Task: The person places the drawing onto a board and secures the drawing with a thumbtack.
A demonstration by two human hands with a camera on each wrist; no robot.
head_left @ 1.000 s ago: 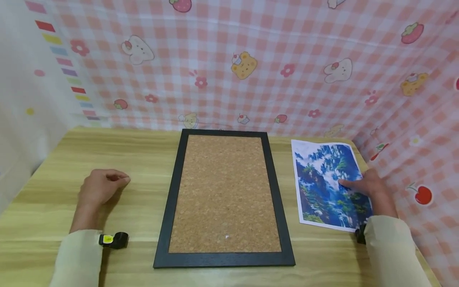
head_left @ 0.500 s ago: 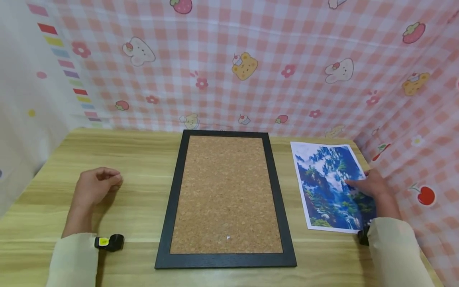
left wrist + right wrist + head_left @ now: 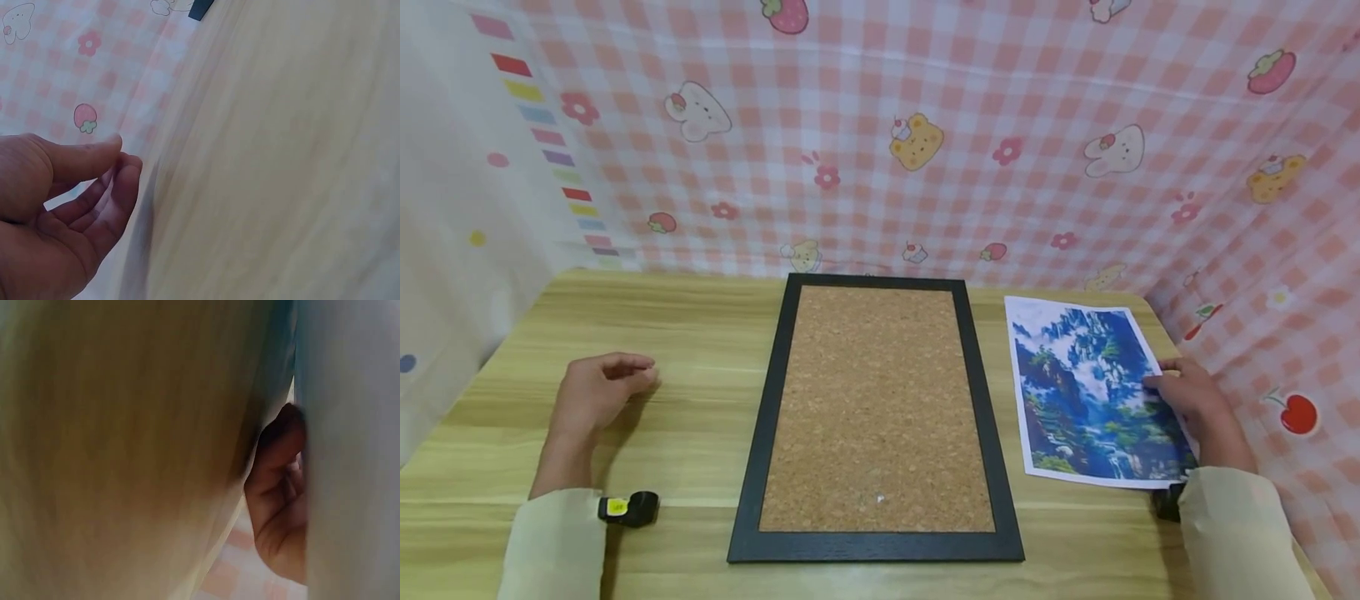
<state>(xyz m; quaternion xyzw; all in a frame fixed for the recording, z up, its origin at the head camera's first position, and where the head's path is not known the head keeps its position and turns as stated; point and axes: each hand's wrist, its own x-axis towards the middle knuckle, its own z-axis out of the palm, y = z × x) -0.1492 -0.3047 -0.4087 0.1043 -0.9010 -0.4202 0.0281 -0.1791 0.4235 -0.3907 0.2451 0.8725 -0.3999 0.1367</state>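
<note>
My right hand (image 3: 1198,398) grips a printed landscape picture (image 3: 1086,392) by its right edge, thumb on the printed face and the other fingers mostly hidden behind it. Blue mountains and a waterfall fill the white-bordered sheet, held over the table's right side. In the right wrist view the sheet's pale back (image 3: 353,456) covers part of the hand (image 3: 275,506). My left hand (image 3: 597,392) hovers low over the left of the table, fingers loosely curled, thumb close to the fingertips. Nothing shows between them in the left wrist view.
A corkboard (image 3: 880,400) in a black frame (image 3: 880,547) lies mid-table, between the hands. A small white speck (image 3: 881,499) marks the cork near its front. Pink checked cloth (image 3: 850,100) hangs behind and to the right of the wooden table (image 3: 685,450).
My right thumb has slid outward toward the picture's right edge, and the sheet has shifted and turned a little. My left hand has drawn back slightly leftward. The corkboard stays put.
</note>
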